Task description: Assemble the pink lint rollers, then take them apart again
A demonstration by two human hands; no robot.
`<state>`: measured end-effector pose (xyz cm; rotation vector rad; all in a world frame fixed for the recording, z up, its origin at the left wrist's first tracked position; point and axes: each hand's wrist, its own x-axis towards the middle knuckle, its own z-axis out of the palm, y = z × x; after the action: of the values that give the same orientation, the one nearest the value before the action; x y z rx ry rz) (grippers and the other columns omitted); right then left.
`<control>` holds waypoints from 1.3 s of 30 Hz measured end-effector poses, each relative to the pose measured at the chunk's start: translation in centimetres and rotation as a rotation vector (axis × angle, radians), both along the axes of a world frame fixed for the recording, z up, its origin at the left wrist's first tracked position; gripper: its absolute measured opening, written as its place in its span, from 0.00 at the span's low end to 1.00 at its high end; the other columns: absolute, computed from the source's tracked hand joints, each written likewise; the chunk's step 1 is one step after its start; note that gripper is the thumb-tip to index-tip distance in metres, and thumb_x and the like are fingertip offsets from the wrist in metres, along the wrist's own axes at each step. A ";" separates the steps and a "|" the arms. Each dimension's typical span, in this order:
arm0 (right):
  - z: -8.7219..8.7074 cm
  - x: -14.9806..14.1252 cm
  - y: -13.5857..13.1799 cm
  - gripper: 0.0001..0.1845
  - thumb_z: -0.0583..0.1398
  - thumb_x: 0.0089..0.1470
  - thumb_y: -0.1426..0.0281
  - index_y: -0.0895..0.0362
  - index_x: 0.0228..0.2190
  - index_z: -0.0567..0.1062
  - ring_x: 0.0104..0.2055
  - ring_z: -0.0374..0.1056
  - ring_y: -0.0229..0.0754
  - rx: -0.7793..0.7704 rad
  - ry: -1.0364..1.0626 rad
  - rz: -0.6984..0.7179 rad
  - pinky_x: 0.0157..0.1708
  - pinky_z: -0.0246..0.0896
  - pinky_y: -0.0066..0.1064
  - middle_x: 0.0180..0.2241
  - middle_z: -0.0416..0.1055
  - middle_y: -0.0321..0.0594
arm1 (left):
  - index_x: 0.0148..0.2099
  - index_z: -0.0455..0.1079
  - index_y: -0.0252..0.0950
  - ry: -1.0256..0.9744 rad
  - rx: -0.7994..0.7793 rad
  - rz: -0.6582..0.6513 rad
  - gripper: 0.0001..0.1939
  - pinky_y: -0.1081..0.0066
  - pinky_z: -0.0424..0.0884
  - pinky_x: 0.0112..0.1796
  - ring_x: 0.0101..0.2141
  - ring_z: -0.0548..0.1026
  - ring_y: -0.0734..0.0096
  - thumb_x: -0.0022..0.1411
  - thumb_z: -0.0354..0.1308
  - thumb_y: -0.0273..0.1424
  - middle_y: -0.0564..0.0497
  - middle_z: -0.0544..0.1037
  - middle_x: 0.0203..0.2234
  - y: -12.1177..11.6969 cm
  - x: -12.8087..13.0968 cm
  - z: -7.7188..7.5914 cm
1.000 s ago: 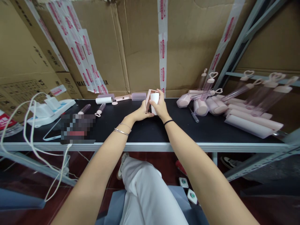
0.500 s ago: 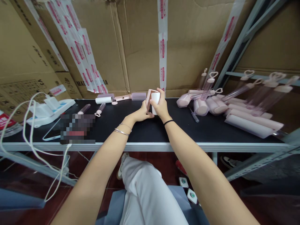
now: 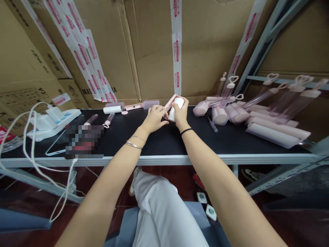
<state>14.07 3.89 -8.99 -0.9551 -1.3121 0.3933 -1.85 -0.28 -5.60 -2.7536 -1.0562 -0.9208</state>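
Over tabletop (image 3: 164, 142) | right hand (image 3: 182, 116) partly hides white cylinder (image 3: 178, 102) | left hand (image 3: 155, 119) contact unclear

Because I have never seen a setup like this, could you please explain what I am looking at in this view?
There is no machine here: a person works bare-handed, seen through a camera worn on the head that looks forward and down. The right hand grips a white roll; the left hand is at the pink casing beside it, its exact hold partly hidden. On the black tabletop, to the right, are pink parts and heart-looped clear tubes; to the left are a white power strip, a phone and another white roll.
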 end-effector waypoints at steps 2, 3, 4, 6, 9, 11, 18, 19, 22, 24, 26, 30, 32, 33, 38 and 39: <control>0.1 0.0 0.0 0.31 0.53 0.53 0.62 0.48 0.58 0.52 0.47 0.67 0.48 -0.049 0.137 -0.018 0.47 0.66 0.47 0.53 0.63 0.45 | 0.42 0.69 0.36 0.078 0.031 0.007 0.12 0.56 0.56 0.54 0.50 0.65 0.53 0.56 0.65 0.32 0.45 0.75 0.41 -0.5 0.3 0.3; 0.2 -0.1 0.0 0.31 0.53 0.53 0.62 0.48 0.57 0.53 0.47 0.68 0.47 -0.074 0.204 -0.030 0.47 0.67 0.46 0.52 0.63 0.45 | 0.42 0.69 0.35 0.096 0.043 0.026 0.12 0.57 0.58 0.52 0.48 0.66 0.54 0.57 0.64 0.33 0.44 0.76 0.39 -0.7 0.5 0.5; 0.3 -0.1 -0.1 0.31 0.52 0.53 0.62 0.49 0.57 0.52 0.46 0.68 0.47 -0.093 0.240 -0.033 0.46 0.67 0.46 0.52 0.63 0.46 | 0.43 0.69 0.34 0.106 0.052 0.049 0.13 0.58 0.59 0.51 0.47 0.67 0.54 0.57 0.64 0.34 0.44 0.76 0.39 -0.9 0.6 0.6; 0.3 -0.3 -0.2 0.30 0.52 0.54 0.63 0.49 0.57 0.51 0.45 0.68 0.46 -0.104 0.275 -0.033 0.45 0.68 0.45 0.51 0.63 0.46 | 0.43 0.69 0.33 0.120 0.059 0.093 0.15 0.60 0.61 0.48 0.45 0.69 0.54 0.58 0.63 0.36 0.42 0.76 0.39 -1.2 0.8 0.8; 0.2 -0.5 -0.1 0.29 0.51 0.55 0.63 0.49 0.58 0.51 0.45 0.69 0.45 -0.077 0.272 -0.014 0.45 0.68 0.44 0.50 0.64 0.45 | 0.44 0.68 0.34 0.118 0.037 0.152 0.17 0.65 0.64 0.44 0.44 0.71 0.56 0.58 0.63 0.39 0.42 0.76 0.40 -1.7 1.1 0.9; 0.1 -0.4 0.1 0.29 0.50 0.55 0.63 0.48 0.58 0.52 0.45 0.69 0.45 -0.057 0.244 -0.026 0.46 0.68 0.44 0.50 0.64 0.44 | 0.46 0.66 0.35 0.101 -0.005 0.195 0.19 0.67 0.65 0.41 0.43 0.74 0.58 0.58 0.63 0.40 0.44 0.77 0.40 -2.0 1.2 0.9; 0.0 -0.1 0.2 0.30 0.49 0.53 0.58 0.51 0.57 0.54 0.45 0.70 0.46 -0.129 0.220 -0.116 0.43 0.69 0.41 0.48 0.66 0.46 | 0.47 0.63 0.38 0.153 -0.148 0.211 0.19 0.64 0.68 0.42 0.41 0.78 0.53 0.59 0.61 0.44 0.45 0.79 0.38 -1.9 1.3 0.9; 0.1 -0.2 0.1 0.30 0.50 0.52 0.58 0.51 0.56 0.54 0.45 0.70 0.46 -0.140 0.233 -0.108 0.43 0.69 0.41 0.48 0.66 0.46 | 0.46 0.63 0.38 0.152 -0.157 0.200 0.19 0.64 0.68 0.42 0.41 0.78 0.53 0.60 0.61 0.43 0.45 0.79 0.38 -1.9 1.3 0.9; 0.1 -0.4 -0.1 0.29 0.52 0.51 0.59 0.52 0.54 0.56 0.45 0.70 0.46 -0.143 0.286 -0.110 0.44 0.68 0.40 0.48 0.67 0.46 | 0.46 0.62 0.38 0.101 -0.157 0.174 0.18 0.66 0.69 0.40 0.40 0.78 0.56 0.59 0.63 0.40 0.47 0.78 0.39 -1.8 1.2 0.9; -0.1 -0.4 0.1 0.27 0.52 0.51 0.59 0.52 0.53 0.58 0.45 0.69 0.45 -0.133 0.305 -0.130 0.45 0.67 0.41 0.47 0.67 0.45 | 0.45 0.62 0.38 0.072 -0.149 0.155 0.18 0.66 0.69 0.39 0.39 0.78 0.57 0.58 0.63 0.39 0.47 0.78 0.38 -1.8 1.4 0.9; -0.4 -0.3 0.5 0.26 0.50 0.53 0.56 0.52 0.52 0.59 0.46 0.69 0.46 -0.144 0.299 -0.155 0.45 0.67 0.42 0.47 0.67 0.46 | 0.46 0.63 0.37 0.077 -0.141 0.149 0.17 0.66 0.69 0.39 0.39 0.78 0.56 0.58 0.63 0.37 0.46 0.78 0.37 -1.8 1.7 0.9; -0.6 0.0 0.9 0.27 0.49 0.53 0.54 0.52 0.52 0.60 0.48 0.69 0.49 -0.209 0.260 -0.226 0.45 0.67 0.45 0.47 0.67 0.47 | 0.50 0.64 0.36 0.140 -0.088 0.181 0.19 0.63 0.69 0.41 0.41 0.78 0.51 0.58 0.60 0.34 0.44 0.78 0.37 -1.9 2.5 0.8; -0.4 -0.1 0.5 0.26 0.49 0.53 0.55 0.52 0.51 0.60 0.48 0.70 0.49 -0.263 0.260 -0.259 0.45 0.67 0.45 0.46 0.68 0.47 | 0.53 0.64 0.36 0.177 -0.053 0.195 0.21 0.61 0.70 0.41 0.41 0.78 0.48 0.57 0.59 0.32 0.43 0.79 0.37 -1.9 2.7 0.8; -0.1 -0.3 0.2 0.25 0.49 0.53 0.56 0.52 0.51 0.60 0.47 0.70 0.49 -0.290 0.271 -0.268 0.45 0.66 0.44 0.46 0.68 0.46 | 0.54 0.64 0.36 0.193 -0.039 0.204 0.21 0.60 0.70 0.40 0.41 0.78 0.46 0.57 0.58 0.32 0.42 0.79 0.38 -2.0 2.8 0.8; 1.0 -1.0 -1.1 0.19 0.56 0.50 0.60 0.51 0.44 0.65 0.41 0.70 0.43 -0.304 0.446 -0.327 0.45 0.65 0.38 0.39 0.70 0.38 | 0.55 0.64 0.36 0.249 -0.005 0.252 0.22 0.61 0.70 0.39 0.41 0.79 0.49 0.57 0.56 0.31 0.43 0.79 0.39 -2.2 2.8 0.9; 1.1 -1.1 -1.3 0.18 0.57 0.49 0.61 0.51 0.42 0.66 0.40 0.70 0.42 -0.297 0.479 -0.337 0.44 0.64 0.37 0.38 0.70 0.36 | 0.55 0.64 0.37 0.259 0.001 0.257 0.22 0.62 0.70 0.39 0.41 0.79 0.50 0.57 0.56 0.31 0.44 0.79 0.39 -2.3 2.7 0.9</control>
<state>12.93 2.62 -7.88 -1.2167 -0.6533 0.5241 0.86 -2.54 -4.66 -2.5623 -1.3131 -0.5158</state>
